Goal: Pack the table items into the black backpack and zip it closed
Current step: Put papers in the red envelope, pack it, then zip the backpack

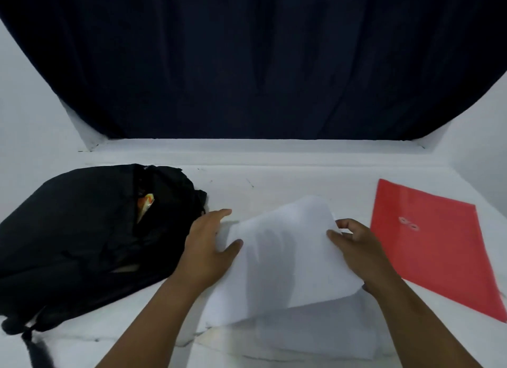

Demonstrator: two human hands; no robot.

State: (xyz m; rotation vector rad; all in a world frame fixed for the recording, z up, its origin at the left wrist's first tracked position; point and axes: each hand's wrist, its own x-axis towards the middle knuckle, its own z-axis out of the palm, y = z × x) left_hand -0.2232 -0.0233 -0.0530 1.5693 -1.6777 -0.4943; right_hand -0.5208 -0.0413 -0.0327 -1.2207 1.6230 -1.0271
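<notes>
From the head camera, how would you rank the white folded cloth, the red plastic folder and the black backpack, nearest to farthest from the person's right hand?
1. White folded cloth: held by the right hand, in the middle of the table.
2. Red plastic folder: flat on the table just right of that hand, not touching it.
3. Black backpack: far left, beyond the left hand, which also grips the cloth.

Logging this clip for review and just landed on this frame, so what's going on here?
A person is handling a white folded cloth on the table. The left hand holds its left edge and the right hand pinches its right edge, lifting the top layer. The black backpack lies open on the left with something orange and white showing inside. A red folder lies flat on the right, not yet packed.
</notes>
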